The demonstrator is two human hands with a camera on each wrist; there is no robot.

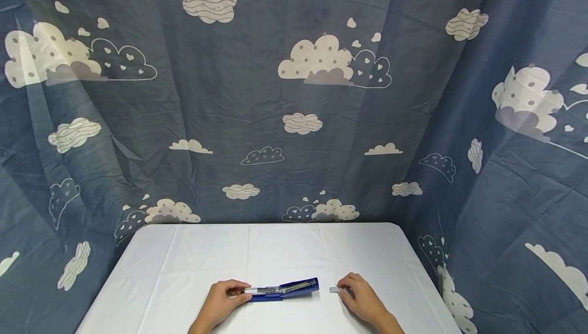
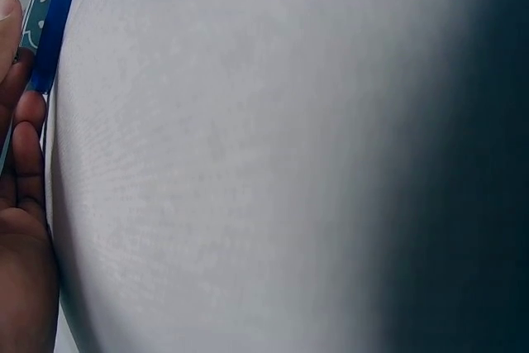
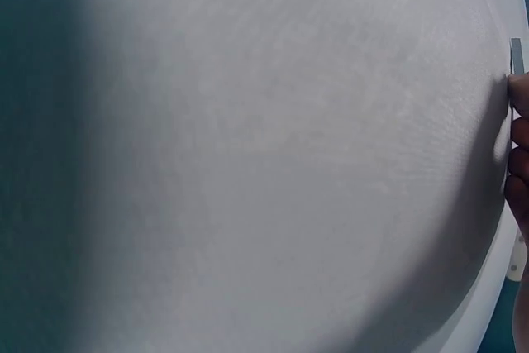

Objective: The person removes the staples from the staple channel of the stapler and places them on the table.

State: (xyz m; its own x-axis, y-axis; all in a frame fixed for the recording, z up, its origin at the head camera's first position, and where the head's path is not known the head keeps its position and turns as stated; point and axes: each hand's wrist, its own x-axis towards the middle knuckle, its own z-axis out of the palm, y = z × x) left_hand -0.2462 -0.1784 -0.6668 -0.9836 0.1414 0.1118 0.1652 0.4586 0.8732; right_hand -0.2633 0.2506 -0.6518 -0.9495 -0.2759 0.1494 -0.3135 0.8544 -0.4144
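A blue stapler [image 1: 300, 287] lies on its side over the white table, its top swung open and the metal staple channel showing. My left hand [image 1: 221, 301] grips its left end between thumb and fingers. In the left wrist view, the stapler's blue edge [image 2: 58, 35] runs past the fingertips at the upper left. To the right, apart from the stapler, my right hand [image 1: 362, 299] pinches a short grey strip of staples [image 1: 334, 289], which points toward the stapler's open end. The same staple strip [image 3: 517, 54] peeks out above the fingers at the right wrist view's edge.
The white-covered table [image 1: 285, 249] extends behind and to both sides of the hands. A dark blue curtain [image 1: 220, 94] with cloud prints hangs close behind the far edge and along the sides.
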